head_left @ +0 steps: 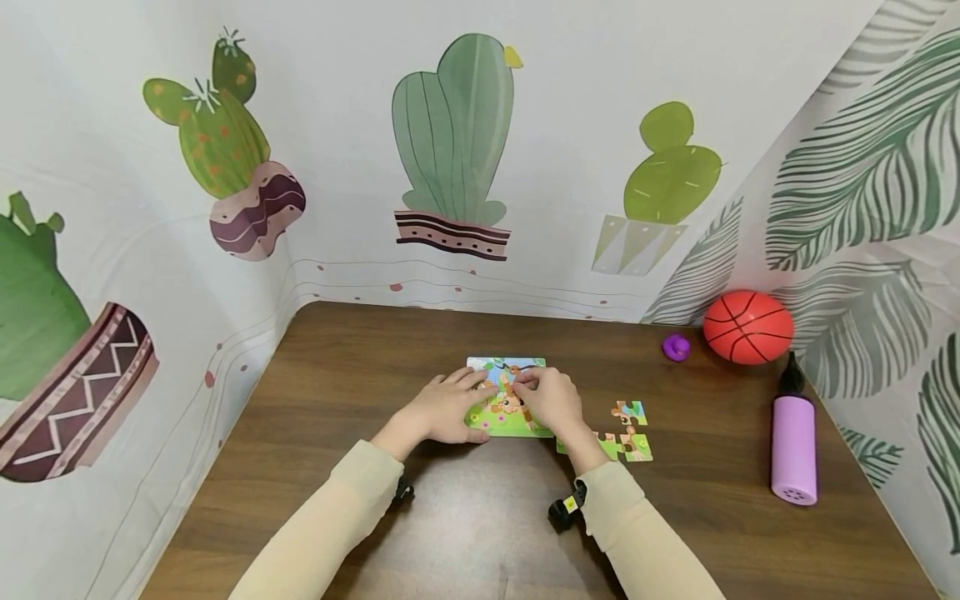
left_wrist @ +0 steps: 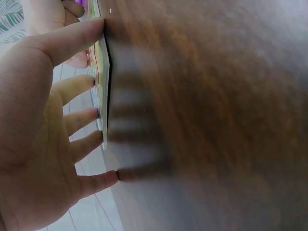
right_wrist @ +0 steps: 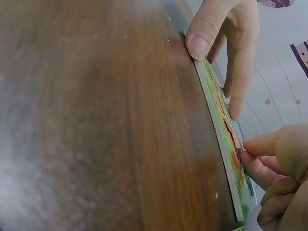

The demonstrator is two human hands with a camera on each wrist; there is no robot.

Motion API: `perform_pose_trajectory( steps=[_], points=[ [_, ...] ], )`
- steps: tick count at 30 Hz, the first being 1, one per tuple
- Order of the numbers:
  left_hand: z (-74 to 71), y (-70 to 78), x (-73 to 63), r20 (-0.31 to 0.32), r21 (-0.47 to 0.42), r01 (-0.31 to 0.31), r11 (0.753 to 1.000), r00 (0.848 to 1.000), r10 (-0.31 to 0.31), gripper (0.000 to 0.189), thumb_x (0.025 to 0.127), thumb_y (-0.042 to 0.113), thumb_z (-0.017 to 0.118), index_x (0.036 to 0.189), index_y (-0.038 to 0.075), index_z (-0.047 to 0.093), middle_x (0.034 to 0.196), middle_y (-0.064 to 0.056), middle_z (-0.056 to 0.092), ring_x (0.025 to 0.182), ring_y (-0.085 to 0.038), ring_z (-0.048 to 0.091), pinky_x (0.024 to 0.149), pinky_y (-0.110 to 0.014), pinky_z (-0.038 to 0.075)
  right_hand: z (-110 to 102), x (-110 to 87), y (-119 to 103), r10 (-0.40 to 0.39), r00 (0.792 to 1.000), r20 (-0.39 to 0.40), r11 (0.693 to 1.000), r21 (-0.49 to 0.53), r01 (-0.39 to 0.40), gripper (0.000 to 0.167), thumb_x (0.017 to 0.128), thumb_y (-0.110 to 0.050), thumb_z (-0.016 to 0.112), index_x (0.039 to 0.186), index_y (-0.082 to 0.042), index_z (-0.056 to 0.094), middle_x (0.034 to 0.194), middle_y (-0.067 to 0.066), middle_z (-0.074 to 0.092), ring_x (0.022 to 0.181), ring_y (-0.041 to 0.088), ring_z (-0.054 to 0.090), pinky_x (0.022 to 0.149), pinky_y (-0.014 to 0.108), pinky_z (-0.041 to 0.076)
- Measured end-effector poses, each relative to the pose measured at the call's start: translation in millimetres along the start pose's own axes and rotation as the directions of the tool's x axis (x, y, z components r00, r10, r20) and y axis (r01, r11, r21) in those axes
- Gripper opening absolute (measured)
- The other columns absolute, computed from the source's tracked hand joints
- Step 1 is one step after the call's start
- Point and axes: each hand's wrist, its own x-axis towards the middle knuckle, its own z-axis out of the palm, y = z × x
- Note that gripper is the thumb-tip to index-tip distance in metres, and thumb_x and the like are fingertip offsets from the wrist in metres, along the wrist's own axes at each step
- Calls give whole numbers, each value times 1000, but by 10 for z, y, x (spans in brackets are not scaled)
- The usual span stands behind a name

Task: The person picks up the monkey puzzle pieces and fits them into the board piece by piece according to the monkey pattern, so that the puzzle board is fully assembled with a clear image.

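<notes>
- Toward the middle of the worktop (head_left: 337, 400) lies the board (head_left: 517, 432), my left hand (head_left: 448, 408) spread with fingers apart over its left side, thumb on the near edge and little finger down beyond it. Too light a touch there could let the board slide or turn under a push.
- My right hand (head_left: 551, 400) has thumb and forefinger together, seemingly pinched on a piece (right_wrist: 238, 151) near the board's middle. Brought down skewed or turned wrongly, it could ride up on whatever lies beside it.
- Pressing hard on such a misfit could bend it or lift what lies around it; a slack pinch could drop it askew.
- My fingers cover part of the print, so I could misjudge the match.
- Just right of the board, loose pieces (head_left: 638, 447) lie flat by my right wrist. Drawing my right cuff (head_left: 615, 492) back low could scatter them.
- Far right, the ball (head_left: 747, 327) could roll if knocked, though it sits well apart from both hands.
</notes>
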Motion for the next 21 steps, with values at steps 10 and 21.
perform_pose_trajectory(
  steps=[10,21],
  points=[
    [-11,24,36,-7,-18,-14,1000,1000,14,80,93,60,69,161,28,42,171,2,24,157,-35,17,118,-65,24,-49,-40,99,-54,999,0,998,41,54,18,99,-33,73,107,-18,80,95,-2,75,54,14,59,46,33,42],
    [-30,123,85,-38,60,-28,998,999,30,58,106,50,53,160,31,43,166,-1,34,153,-29,28,117,-61,29,-321,-148,311,-72,996,-42,995,67,75,18,101,-28,70,110,-15,79,93,0,73,50,17,55,49,35,43]
  ],
)
